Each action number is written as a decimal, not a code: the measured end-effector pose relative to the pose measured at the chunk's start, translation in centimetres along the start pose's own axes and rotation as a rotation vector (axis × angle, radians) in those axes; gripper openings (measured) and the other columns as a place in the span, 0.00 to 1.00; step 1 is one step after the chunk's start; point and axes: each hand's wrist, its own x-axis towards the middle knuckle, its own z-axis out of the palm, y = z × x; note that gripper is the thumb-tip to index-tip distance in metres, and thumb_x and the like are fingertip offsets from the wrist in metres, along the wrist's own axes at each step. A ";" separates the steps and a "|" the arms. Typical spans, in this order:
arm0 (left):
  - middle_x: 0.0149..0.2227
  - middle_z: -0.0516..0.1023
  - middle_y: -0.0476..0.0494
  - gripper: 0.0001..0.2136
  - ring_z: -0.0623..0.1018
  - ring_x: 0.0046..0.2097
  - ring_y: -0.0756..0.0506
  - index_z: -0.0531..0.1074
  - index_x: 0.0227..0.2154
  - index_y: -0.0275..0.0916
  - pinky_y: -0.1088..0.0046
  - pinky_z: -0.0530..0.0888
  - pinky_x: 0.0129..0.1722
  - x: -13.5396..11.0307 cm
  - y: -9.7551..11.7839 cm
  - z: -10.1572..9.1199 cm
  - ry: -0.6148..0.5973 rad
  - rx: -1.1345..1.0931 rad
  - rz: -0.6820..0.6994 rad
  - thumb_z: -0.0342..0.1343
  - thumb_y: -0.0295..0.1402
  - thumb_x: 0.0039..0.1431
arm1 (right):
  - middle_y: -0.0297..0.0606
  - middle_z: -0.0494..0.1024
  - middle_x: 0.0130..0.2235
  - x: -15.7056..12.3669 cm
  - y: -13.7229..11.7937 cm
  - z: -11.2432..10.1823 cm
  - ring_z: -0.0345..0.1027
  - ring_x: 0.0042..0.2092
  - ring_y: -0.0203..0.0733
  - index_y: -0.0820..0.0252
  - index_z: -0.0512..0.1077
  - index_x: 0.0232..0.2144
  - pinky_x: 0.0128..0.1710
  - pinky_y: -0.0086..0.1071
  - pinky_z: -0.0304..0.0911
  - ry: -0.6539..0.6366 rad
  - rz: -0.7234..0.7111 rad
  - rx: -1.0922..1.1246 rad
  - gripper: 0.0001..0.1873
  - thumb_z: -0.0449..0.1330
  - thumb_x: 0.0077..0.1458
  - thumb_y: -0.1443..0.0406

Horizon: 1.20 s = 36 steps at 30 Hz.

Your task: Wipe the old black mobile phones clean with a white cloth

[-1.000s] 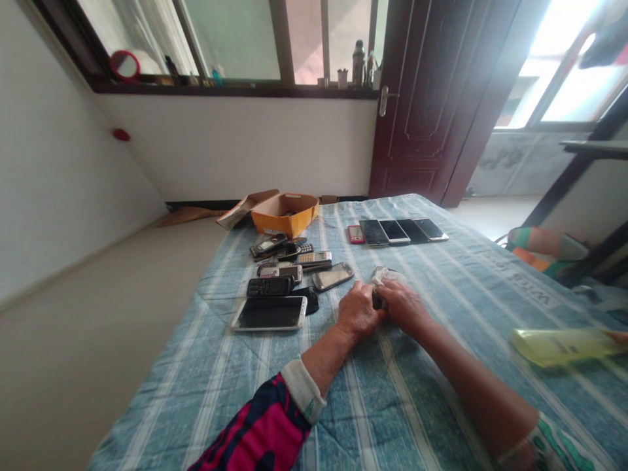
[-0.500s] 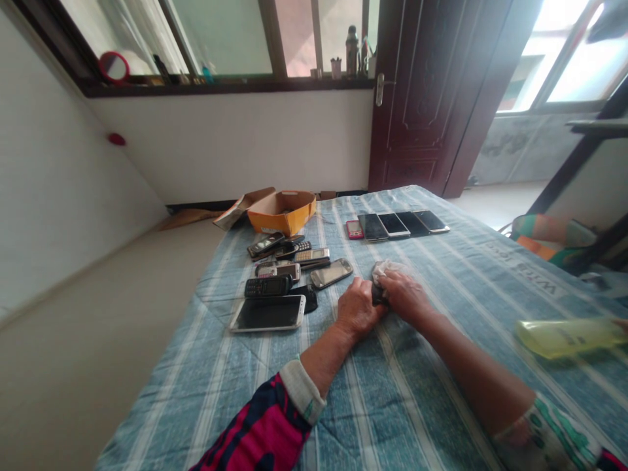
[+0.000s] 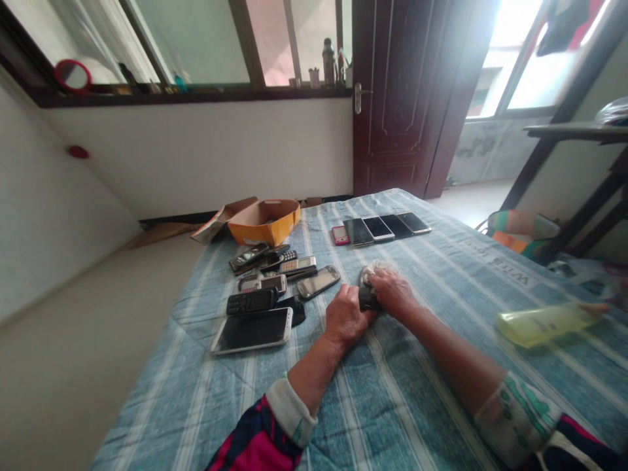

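"Head view: what is being gripped?"

"The left hand (image 3: 347, 318) has its fingers closed around a small dark phone (image 3: 367, 299); the right hand (image 3: 392, 294), fingers bent, presses a thin, crumpled whitish wipe (image 3: 383, 265) to it."

"Where's the phone?"

"Between both hands, over striped, wrinkled blue cloth (image 3: 417, 373), near a rounded grey handset (image 3: 318, 283)."

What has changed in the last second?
The right hand and white cloth have shifted slightly rightward across the dark phone, baring more of it. The view swung right. Nothing was released: the left hand still grips the phone, the other phones stayed put.
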 end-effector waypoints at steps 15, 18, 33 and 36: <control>0.42 0.73 0.42 0.17 0.75 0.43 0.43 0.69 0.40 0.36 0.71 0.70 0.38 0.3 -0.4 0.2 0.009 -0.011 0.009 0.63 0.39 0.50 | 0.46 0.75 0.44 0.3 0.0 0.3 0.66 0.47 0.46 0.63 0.73 0.40 0.48 0.35 0.57 0.023 -0.064 0.005 0.12 0.51 0.60 0.72; 0.42 0.73 0.42 0.16 0.76 0.43 0.43 0.69 0.40 0.36 0.71 0.70 0.38 0.3 -0.5 0.2 0.004 -0.014 0.010 0.62 0.37 0.51 | 0.44 0.75 0.44 -1.2 -0.7 0.7 0.65 0.47 0.45 0.61 0.73 0.39 0.49 0.34 0.57 0.028 -0.113 0.014 0.11 0.51 0.61 0.70; 0.43 0.73 0.43 0.15 0.75 0.44 0.44 0.68 0.39 0.38 0.72 0.70 0.39 0.3 -0.4 0.0 -0.019 -0.025 -0.012 0.62 0.38 0.51 | 0.45 0.75 0.45 -0.3 -0.7 0.4 0.66 0.47 0.45 0.62 0.74 0.39 0.49 0.34 0.57 -0.001 -0.032 -0.028 0.11 0.51 0.60 0.70; 0.42 0.73 0.43 0.12 0.75 0.44 0.44 0.68 0.39 0.39 0.73 0.70 0.39 0.3 -0.6 0.2 -0.012 -0.038 -0.008 0.60 0.35 0.52 | 0.45 0.74 0.47 -2.0 -1.5 0.4 0.64 0.49 0.46 0.61 0.73 0.41 0.51 0.35 0.56 0.008 -0.113 -0.004 0.11 0.51 0.61 0.69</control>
